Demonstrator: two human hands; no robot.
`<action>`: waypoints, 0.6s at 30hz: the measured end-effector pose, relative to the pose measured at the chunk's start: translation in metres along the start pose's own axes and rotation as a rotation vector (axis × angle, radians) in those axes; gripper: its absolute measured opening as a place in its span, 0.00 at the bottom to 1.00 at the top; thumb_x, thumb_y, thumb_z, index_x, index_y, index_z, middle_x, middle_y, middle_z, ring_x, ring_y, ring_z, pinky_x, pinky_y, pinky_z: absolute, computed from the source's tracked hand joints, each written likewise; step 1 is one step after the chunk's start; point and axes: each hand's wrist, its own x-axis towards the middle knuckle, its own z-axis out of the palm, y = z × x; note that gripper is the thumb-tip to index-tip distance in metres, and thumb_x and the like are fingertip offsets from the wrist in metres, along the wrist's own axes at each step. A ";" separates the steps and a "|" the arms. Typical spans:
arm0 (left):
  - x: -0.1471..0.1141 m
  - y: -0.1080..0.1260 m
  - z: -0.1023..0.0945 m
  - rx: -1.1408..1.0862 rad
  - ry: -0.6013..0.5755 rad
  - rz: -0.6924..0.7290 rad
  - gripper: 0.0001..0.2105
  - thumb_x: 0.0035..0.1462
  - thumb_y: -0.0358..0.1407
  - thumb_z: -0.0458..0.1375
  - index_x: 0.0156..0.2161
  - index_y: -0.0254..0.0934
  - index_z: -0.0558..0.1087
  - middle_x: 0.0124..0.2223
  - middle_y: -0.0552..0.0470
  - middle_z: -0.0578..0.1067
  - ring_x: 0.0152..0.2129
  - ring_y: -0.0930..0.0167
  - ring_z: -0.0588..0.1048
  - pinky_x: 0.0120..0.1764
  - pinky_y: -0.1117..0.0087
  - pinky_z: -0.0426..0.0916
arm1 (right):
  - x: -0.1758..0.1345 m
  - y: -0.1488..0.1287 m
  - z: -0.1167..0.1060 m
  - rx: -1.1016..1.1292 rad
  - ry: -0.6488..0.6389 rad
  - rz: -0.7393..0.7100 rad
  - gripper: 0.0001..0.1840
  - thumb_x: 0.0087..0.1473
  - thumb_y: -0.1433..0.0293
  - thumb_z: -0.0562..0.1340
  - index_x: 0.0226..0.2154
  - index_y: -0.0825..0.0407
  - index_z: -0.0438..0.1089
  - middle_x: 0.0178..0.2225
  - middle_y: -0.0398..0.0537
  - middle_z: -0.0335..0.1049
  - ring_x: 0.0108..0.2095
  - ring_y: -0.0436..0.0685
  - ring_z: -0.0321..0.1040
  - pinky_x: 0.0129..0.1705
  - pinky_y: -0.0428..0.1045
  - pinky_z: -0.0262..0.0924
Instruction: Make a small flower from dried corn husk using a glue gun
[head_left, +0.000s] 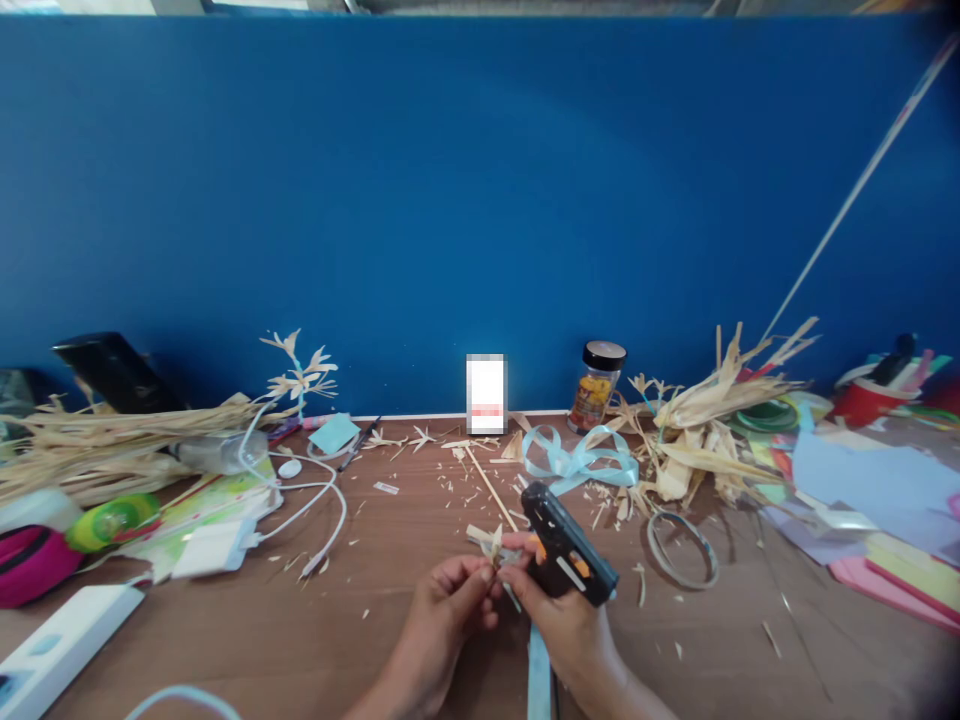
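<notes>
In the lower middle of the view, my left hand (450, 605) is closed, its thumb and fingertips pinching a small dried corn husk flower (495, 543). My right hand (574, 625) is wrapped around a black hot glue gun (559, 530) with orange parts. The right thumb and fingertips also reach the flower beside the left fingers, and the fingers partly hide it. Beyond the hands lies a thin stick (489, 485). Light blue ribbon (581, 460) is looped behind the glue gun, and a blue strip (538, 665) runs under my right wrist.
Husk scraps litter the brown table (375, 640). At left are husk bundles (150, 425), a white cable (341, 505) and a power strip (64, 640). A jar (596, 385), a tape ring (682, 550), more husks (697, 420) and coloured paper (862, 490) are at right. A blue panel (480, 200) stands behind.
</notes>
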 end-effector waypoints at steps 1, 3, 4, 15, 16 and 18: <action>0.000 0.000 0.000 0.009 -0.005 0.003 0.08 0.44 0.36 0.62 0.26 0.30 0.73 0.23 0.53 0.71 0.16 0.81 0.65 0.21 0.81 0.61 | 0.000 0.000 0.000 0.004 0.002 -0.005 0.09 0.42 0.71 0.63 0.31 0.54 0.71 0.22 0.43 0.69 0.21 0.52 0.68 0.28 0.45 0.66; 0.000 0.000 0.001 0.026 -0.011 -0.003 0.09 0.44 0.36 0.62 0.25 0.30 0.73 0.22 0.54 0.71 0.16 0.82 0.64 0.21 0.81 0.61 | 0.000 0.000 0.000 0.018 -0.012 -0.007 0.06 0.44 0.70 0.62 0.29 0.54 0.71 0.22 0.44 0.70 0.22 0.52 0.69 0.29 0.45 0.66; 0.000 0.000 0.001 0.028 -0.010 -0.010 0.09 0.44 0.36 0.62 0.25 0.30 0.73 0.22 0.54 0.70 0.16 0.82 0.64 0.21 0.81 0.61 | 0.001 -0.001 0.000 0.023 -0.028 -0.003 0.05 0.45 0.70 0.61 0.28 0.54 0.70 0.22 0.44 0.70 0.23 0.52 0.69 0.29 0.45 0.66; 0.000 -0.002 0.000 -0.156 0.036 -0.020 0.07 0.44 0.34 0.63 0.26 0.31 0.72 0.23 0.54 0.71 0.17 0.81 0.66 0.23 0.81 0.63 | -0.002 0.003 0.004 0.021 -0.023 -0.011 0.09 0.46 0.65 0.61 0.22 0.53 0.69 0.20 0.43 0.70 0.23 0.53 0.68 0.28 0.44 0.66; 0.000 -0.002 0.000 -0.157 0.032 -0.030 0.07 0.44 0.34 0.63 0.26 0.31 0.72 0.22 0.54 0.71 0.16 0.82 0.66 0.22 0.81 0.63 | -0.002 0.003 0.004 0.012 -0.027 -0.004 0.08 0.46 0.65 0.61 0.22 0.54 0.69 0.20 0.43 0.69 0.23 0.53 0.68 0.28 0.44 0.66; 0.001 -0.002 -0.001 -0.164 0.019 -0.047 0.07 0.43 0.33 0.63 0.26 0.31 0.72 0.23 0.54 0.71 0.15 0.82 0.65 0.21 0.81 0.64 | 0.000 0.003 0.003 -0.002 -0.042 -0.002 0.08 0.47 0.66 0.61 0.24 0.54 0.70 0.21 0.44 0.70 0.23 0.53 0.68 0.29 0.45 0.66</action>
